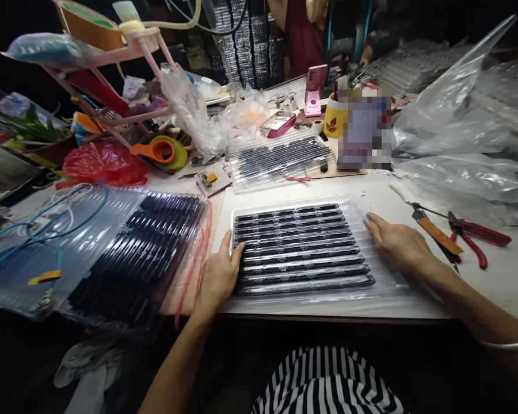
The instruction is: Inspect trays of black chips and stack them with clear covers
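A clear plastic tray (302, 296) lies flat on the white table in front of me. Long black strips (293, 234) fill most of its ribbed slots, while its right end shows bare plastic. My left hand (221, 273) grips the tray's left edge, thumb over the rim. At the opposite edge, my right hand (392, 244) holds the tray's side, its fingers bent along the rim and partly hidden. Left of my left hand is another ribbed tray (99, 213) with dark strips in it, next to pink-red ties (192, 267).
Red-handled pliers (475, 233) and an orange-handled tool (438, 230) lie at the right. Behind stand another strip-filled tray (280, 158), a yellow cup (333, 118) and a phone (316, 80) on a pink stand. Plastic bags (466, 132) crowd the right back. A blue cable (82, 221) crosses the left tray.
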Demonstrator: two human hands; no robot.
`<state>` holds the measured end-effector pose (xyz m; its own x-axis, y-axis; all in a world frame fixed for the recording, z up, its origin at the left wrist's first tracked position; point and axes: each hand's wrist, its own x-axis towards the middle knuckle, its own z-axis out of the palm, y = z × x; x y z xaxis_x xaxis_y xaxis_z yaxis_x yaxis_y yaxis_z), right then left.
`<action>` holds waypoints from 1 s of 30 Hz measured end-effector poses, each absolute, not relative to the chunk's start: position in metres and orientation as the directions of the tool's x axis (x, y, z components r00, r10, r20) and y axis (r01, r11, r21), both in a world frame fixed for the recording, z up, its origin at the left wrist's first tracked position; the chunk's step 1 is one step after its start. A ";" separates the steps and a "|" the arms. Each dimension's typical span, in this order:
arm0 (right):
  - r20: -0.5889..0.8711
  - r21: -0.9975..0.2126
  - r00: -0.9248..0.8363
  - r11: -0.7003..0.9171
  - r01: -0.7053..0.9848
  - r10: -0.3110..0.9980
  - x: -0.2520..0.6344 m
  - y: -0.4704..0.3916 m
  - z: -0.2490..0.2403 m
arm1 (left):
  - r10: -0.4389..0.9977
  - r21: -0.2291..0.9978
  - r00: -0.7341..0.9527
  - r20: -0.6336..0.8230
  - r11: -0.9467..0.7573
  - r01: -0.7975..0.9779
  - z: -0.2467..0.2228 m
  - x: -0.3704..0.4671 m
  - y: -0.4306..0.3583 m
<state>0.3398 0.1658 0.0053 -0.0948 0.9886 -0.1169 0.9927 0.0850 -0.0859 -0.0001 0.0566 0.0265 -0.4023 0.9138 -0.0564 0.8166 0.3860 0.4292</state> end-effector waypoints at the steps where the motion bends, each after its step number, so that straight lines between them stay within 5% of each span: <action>1: -0.113 -0.077 -0.082 0.074 0.994 0.990 0.339 0.170 0.006 | 0.917 0.458 -0.395 -0.055 0.374 0.806 0.025 -0.001 0.061; 6: -0.061 -0.100 -0.063 0.057 0.993 0.996 0.333 0.152 0.008 | 0.951 0.677 -0.303 -0.067 0.266 0.686 0.021 -0.021 0.055; 9: 0.002 -0.245 -0.073 0.071 0.967 0.997 0.332 0.129 0.004 | 0.949 0.785 -0.310 -0.051 0.230 0.575 0.021 -0.030 0.041; 14: 0.172 -0.511 -0.055 0.137 0.849 0.984 0.335 0.112 -0.001 | 0.953 0.757 -0.299 -0.054 0.234 0.610 0.022 -0.030 0.022; 17: 0.049 -0.712 0.022 0.019 0.702 0.999 0.333 0.111 0.008 | 0.965 0.674 -0.262 -0.020 0.207 0.710 0.021 -0.027 0.016; 21: -0.207 -0.950 0.082 -0.220 0.222 0.975 0.326 0.111 0.030 | 0.976 0.606 -0.216 -0.027 0.188 0.773 0.019 -0.024 0.012; 27: -0.191 -0.980 0.133 -0.181 -0.081 0.973 0.323 0.107 0.051 | 0.980 0.613 -0.196 -0.042 0.180 0.769 0.022 -0.021 0.014; 30: -0.263 -0.958 0.028 -0.258 -0.126 0.964 0.325 0.107 0.053 | 0.956 0.762 -0.289 -0.053 0.226 0.606 0.025 -0.024 0.014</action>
<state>0.3249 0.1067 0.0527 0.0283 0.9644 -0.2631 -0.1260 -0.2576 -0.9580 -0.0243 0.0137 0.0252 -0.2892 0.9558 -0.0528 0.6065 0.2257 0.7624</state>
